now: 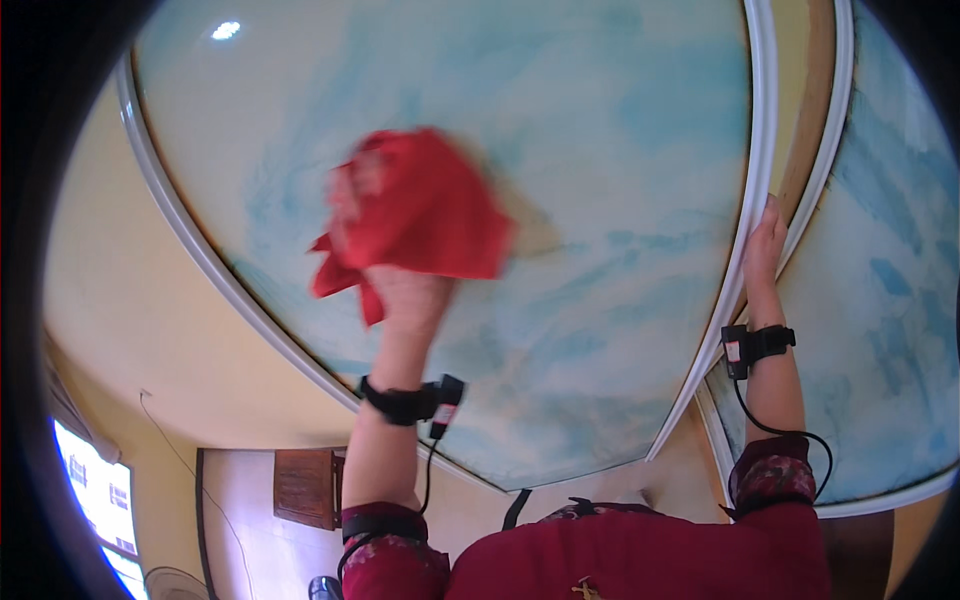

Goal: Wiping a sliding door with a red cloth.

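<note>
My left hand [401, 289] holds a crumpled red cloth [435, 202] against a large panel with a blue and white marbled surface [585, 285]. The cloth and fingers are blurred, and the cloth covers part of the hand. At the right, my right hand [765, 244] grips the white frame edge [731, 277] of that panel, its fingers partly hidden. Beside it stands a second marbled panel [885, 322] with a white frame. Black straps with small devices and cables are on both my wrists.
A yellowish wall [157, 322] runs along the left. Low down are a brown wooden cabinet [304, 487], a bright window [97, 487] and a thin hanging cord [214, 502]. A wooden strip [806, 120] shows between the two panels' frames.
</note>
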The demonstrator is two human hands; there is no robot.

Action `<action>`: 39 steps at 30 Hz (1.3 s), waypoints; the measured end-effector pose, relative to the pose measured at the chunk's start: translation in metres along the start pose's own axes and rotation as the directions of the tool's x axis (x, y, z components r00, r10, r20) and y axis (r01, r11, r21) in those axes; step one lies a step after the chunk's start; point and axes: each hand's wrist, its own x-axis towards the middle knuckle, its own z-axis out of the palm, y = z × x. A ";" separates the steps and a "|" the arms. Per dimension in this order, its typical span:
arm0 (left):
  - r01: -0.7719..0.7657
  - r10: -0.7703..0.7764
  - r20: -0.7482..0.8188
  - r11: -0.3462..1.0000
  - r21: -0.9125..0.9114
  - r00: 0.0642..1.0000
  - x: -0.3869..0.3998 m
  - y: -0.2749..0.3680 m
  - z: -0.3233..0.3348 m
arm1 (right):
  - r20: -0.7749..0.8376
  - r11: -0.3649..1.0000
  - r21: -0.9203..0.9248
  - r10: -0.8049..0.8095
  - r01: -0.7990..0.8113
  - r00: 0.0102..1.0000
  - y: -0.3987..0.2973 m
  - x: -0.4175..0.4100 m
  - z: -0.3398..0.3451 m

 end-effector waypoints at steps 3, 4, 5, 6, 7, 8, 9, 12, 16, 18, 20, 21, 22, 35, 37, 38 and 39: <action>-0.094 0.147 0.340 0.981 -0.167 0.929 -0.032 0.062 0.023 | 0.012 1.000 0.013 -0.007 0.007 1.000 0.014 0.006 -0.006; -0.320 0.374 0.403 0.927 -0.196 0.836 -0.049 0.076 0.025 | 0.019 0.999 0.037 0.003 -0.003 1.000 0.014 0.004 -0.003; -0.476 0.537 0.442 0.843 -0.250 0.719 -0.072 0.091 0.031 | -0.001 1.000 0.016 -0.026 0.026 1.000 0.013 0.000 0.002; -0.609 0.678 0.465 0.728 -0.315 0.570 -0.093 0.101 0.035 | 0.015 0.999 0.026 -0.033 0.032 0.999 0.012 0.000 0.002; -0.546 0.689 0.490 0.723 -0.422 0.534 -0.113 0.104 0.031 | -0.001 0.999 0.047 -0.006 0.006 1.000 0.014 0.000 0.000; -0.471 0.703 0.509 0.711 -0.523 0.496 -0.129 0.104 0.026 | -0.017 0.998 0.066 0.023 -0.022 1.000 0.017 0.001 -0.001; -0.468 0.690 0.526 0.724 -0.508 0.497 -0.140 0.098 0.021 | -0.022 0.997 0.075 0.017 -0.015 1.000 0.021 0.002 0.000; -0.445 0.647 0.513 0.761 -0.471 0.564 -0.153 0.062 0.002 | -0.057 0.999 0.029 0.033 -0.031 0.998 0.029 0.004 -0.001; -0.445 0.476 0.432 0.878 -0.176 0.766 -0.106 -0.010 -0.035 | -0.080 1.000 0.021 0.009 -0.007 0.997 0.045 0.014 -0.004; -0.272 0.236 0.333 0.960 0.065 0.913 -0.071 -0.042 -0.051 | -0.047 0.998 0.055 0.047 -0.044 0.998 0.053 0.020 -0.007; -0.017 -0.006 0.104 0.976 0.215 0.995 -0.052 -0.063 -0.065 | -0.061 0.991 0.093 0.097 -0.091 0.993 0.057 0.024 -0.008; 0.082 -0.089 0.014 0.963 0.258 0.996 -0.053 -0.071 -0.068 | -0.074 0.994 0.097 0.056 -0.049 0.996 0.056 0.023 -0.005; 0.191 -0.188 -0.037 0.935 0.300 0.981 -0.062 -0.077 -0.072 | -0.061 0.994 0.095 0.055 -0.049 0.997 0.057 0.022 -0.004; 0.045 -0.123 0.463 0.984 0.175 0.878 -0.208 -0.030 -0.095 | -0.025 0.994 0.099 0.040 -0.038 0.999 0.065 0.027 -0.014; 0.055 -0.145 0.376 0.969 0.240 0.915 -0.169 -0.053 -0.094 | -0.043 0.997 0.073 0.028 -0.025 0.999 0.064 0.025 -0.013; 0.088 -0.175 0.291 0.953 0.289 0.940 -0.149 -0.063 -0.091 | -0.041 0.997 0.067 0.026 -0.024 0.999 0.063 0.025 -0.014; 0.176 -0.230 0.171 0.943 0.283 0.958 -0.122 -0.065 -0.091 | -0.038 0.996 0.085 0.040 -0.036 0.998 0.063 0.025 -0.014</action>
